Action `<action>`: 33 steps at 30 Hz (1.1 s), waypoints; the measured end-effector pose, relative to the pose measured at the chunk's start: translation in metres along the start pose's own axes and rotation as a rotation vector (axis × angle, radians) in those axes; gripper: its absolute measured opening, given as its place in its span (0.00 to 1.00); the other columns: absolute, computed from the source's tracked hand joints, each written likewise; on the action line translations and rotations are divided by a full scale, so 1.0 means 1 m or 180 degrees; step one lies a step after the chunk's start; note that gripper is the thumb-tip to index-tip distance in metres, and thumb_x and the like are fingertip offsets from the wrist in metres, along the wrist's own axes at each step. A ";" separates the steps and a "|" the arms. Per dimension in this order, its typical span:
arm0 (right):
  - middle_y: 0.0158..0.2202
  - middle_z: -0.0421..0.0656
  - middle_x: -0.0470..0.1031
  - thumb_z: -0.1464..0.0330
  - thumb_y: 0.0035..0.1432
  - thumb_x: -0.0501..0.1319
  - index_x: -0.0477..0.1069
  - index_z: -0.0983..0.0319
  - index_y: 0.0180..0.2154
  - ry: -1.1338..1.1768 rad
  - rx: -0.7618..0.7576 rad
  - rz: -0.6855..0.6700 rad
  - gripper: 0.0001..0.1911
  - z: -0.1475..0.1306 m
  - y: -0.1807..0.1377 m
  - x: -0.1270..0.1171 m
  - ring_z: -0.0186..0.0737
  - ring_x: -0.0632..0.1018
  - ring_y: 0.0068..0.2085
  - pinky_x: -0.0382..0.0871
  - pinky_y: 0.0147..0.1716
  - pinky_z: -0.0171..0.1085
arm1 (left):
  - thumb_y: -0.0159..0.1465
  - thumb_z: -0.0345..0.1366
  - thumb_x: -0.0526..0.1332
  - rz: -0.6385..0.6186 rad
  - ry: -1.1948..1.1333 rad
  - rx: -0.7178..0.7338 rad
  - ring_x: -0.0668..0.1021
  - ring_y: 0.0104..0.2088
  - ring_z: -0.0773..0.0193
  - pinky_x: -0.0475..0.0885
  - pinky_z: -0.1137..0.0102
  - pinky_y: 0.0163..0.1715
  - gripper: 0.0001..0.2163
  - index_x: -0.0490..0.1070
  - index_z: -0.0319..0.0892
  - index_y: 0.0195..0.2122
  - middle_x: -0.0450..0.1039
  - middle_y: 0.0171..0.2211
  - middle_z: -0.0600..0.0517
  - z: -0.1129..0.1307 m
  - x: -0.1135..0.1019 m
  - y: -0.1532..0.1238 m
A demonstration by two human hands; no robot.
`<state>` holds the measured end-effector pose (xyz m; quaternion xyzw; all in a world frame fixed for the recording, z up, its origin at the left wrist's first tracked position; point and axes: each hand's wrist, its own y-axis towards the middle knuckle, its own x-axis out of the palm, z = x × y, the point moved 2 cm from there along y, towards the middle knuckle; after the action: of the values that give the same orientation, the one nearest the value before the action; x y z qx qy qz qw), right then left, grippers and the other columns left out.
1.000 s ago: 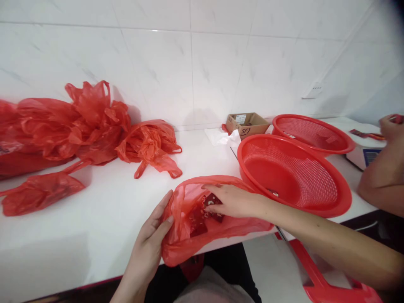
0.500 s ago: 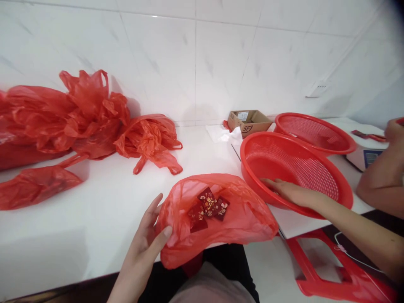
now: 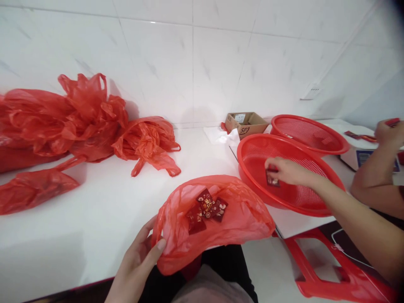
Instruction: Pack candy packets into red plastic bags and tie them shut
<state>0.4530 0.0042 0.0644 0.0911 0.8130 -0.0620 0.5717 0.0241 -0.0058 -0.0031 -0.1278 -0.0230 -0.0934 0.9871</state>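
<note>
My left hand (image 3: pixel 139 261) grips the left rim of an open red plastic bag (image 3: pixel 240 214) at the table's front edge. Inside the bag lie a few small dark red packets with gold print (image 3: pixel 205 208). My right hand (image 3: pixel 284 171) hovers over the near red mesh basket (image 3: pixel 249 149), its fingers pinched on one small red packet (image 3: pixel 272 180).
A second red basket (image 3: pixel 309 134) stands behind the first, beside a small cardboard box (image 3: pixel 246 123) and white paper (image 3: pixel 221 135). Crumpled red bags (image 3: pixel 78 122) pile at the left. Another person's arm (image 3: pixel 375 176) reaches in at the right near a white scale (image 3: pixel 362 155). A red stool (image 3: pixel 331 269) stands below.
My right hand left the bag, reached into the near basket and has come up with a small red packet pinched in its fingers. My left hand kept its hold on the bag.
</note>
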 end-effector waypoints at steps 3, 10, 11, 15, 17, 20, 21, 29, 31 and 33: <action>0.30 0.41 0.74 0.62 0.59 0.59 0.66 0.58 0.36 0.0751 -0.0073 0.0234 0.07 -0.030 -0.010 -0.015 0.39 0.76 0.29 0.71 0.30 0.38 | 0.56 0.47 0.68 -0.0288 0.0184 -0.0096 0.79 0.45 0.52 0.76 0.69 0.41 0.18 0.76 0.45 0.46 0.79 0.46 0.49 -0.005 -0.004 0.005; 0.45 0.42 0.72 0.64 0.61 0.58 0.68 0.56 0.45 0.1101 -0.1292 -0.0240 0.09 -0.138 -0.040 0.026 0.35 0.76 0.35 0.73 0.37 0.37 | 0.59 0.45 0.66 -0.0397 -0.0189 0.0006 0.78 0.45 0.53 0.74 0.65 0.45 0.15 0.79 0.45 0.44 0.80 0.43 0.49 -0.001 0.007 0.009; 0.48 0.42 0.72 0.64 0.63 0.57 0.67 0.55 0.47 0.0956 -0.1386 -0.0245 0.11 -0.143 -0.042 0.031 0.35 0.76 0.36 0.73 0.38 0.38 | 0.59 0.45 0.65 -0.0385 -0.0229 0.0028 0.78 0.45 0.53 0.73 0.65 0.46 0.15 0.79 0.45 0.45 0.80 0.44 0.48 0.000 0.006 0.009; 0.50 0.46 0.70 0.62 0.65 0.55 0.69 0.54 0.50 0.0334 -0.1506 0.0113 0.13 -0.135 -0.059 0.032 0.42 0.76 0.46 0.73 0.44 0.44 | 0.57 0.46 0.67 -0.0348 -0.0157 -0.0046 0.79 0.43 0.50 0.75 0.63 0.43 0.16 0.80 0.44 0.44 0.81 0.40 0.48 0.004 -0.004 0.004; 0.54 0.47 0.68 0.60 0.64 0.56 0.70 0.52 0.51 -0.0039 -0.1584 0.0214 0.15 -0.125 -0.074 0.029 0.49 0.73 0.52 0.72 0.47 0.49 | 0.55 0.47 0.68 -0.0224 -0.0034 -0.0084 0.80 0.39 0.50 0.76 0.63 0.39 0.17 0.80 0.43 0.41 0.81 0.34 0.48 0.006 -0.011 0.000; 0.60 0.47 0.63 0.58 0.63 0.55 0.72 0.49 0.51 -0.0436 -0.1594 0.0361 0.16 -0.109 -0.095 0.027 0.56 0.70 0.56 0.72 0.48 0.55 | 0.54 0.49 0.68 0.0088 0.0137 -0.0003 0.80 0.36 0.51 0.76 0.64 0.37 0.16 0.81 0.43 0.37 0.79 0.27 0.50 0.009 -0.018 -0.006; 0.61 0.48 0.63 0.57 0.63 0.55 0.73 0.49 0.50 -0.0530 -0.1529 0.0416 0.16 -0.104 -0.099 0.027 0.57 0.71 0.55 0.73 0.47 0.56 | 0.54 0.49 0.67 0.0149 0.0163 0.0033 0.80 0.36 0.51 0.76 0.65 0.38 0.16 0.81 0.43 0.38 0.80 0.27 0.50 0.009 -0.019 -0.007; 0.36 0.45 0.79 0.65 0.60 0.57 0.72 0.52 0.49 -0.0437 -0.1005 -0.0254 0.16 -0.083 -0.102 0.052 0.46 0.80 0.31 0.75 0.30 0.42 | 0.56 0.47 0.67 -0.0203 0.0338 0.0039 0.78 0.41 0.56 0.73 0.69 0.43 0.14 0.78 0.47 0.41 0.79 0.40 0.50 0.002 -0.023 -0.013; 0.36 0.43 0.79 0.69 0.61 0.55 0.73 0.51 0.48 -0.0174 -0.1021 -0.0450 0.16 -0.085 -0.098 0.047 0.45 0.80 0.33 0.74 0.32 0.41 | 0.56 0.47 0.67 -0.0149 0.0347 -0.0015 0.77 0.37 0.59 0.73 0.72 0.39 0.12 0.77 0.45 0.34 0.78 0.33 0.52 0.000 -0.029 -0.017; 0.36 0.41 0.79 0.69 0.62 0.53 0.74 0.52 0.46 0.0221 -0.1006 -0.0517 0.14 -0.092 -0.088 0.027 0.42 0.80 0.34 0.74 0.33 0.39 | 0.53 0.45 0.70 0.0136 0.0242 0.0075 0.75 0.32 0.64 0.71 0.75 0.34 0.11 0.76 0.44 0.30 0.76 0.28 0.56 0.009 -0.036 -0.016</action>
<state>0.3406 -0.0612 0.0701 -0.0638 0.8366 0.0238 0.5436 -0.0141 -0.0118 0.0069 -0.1130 0.0161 -0.0769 0.9905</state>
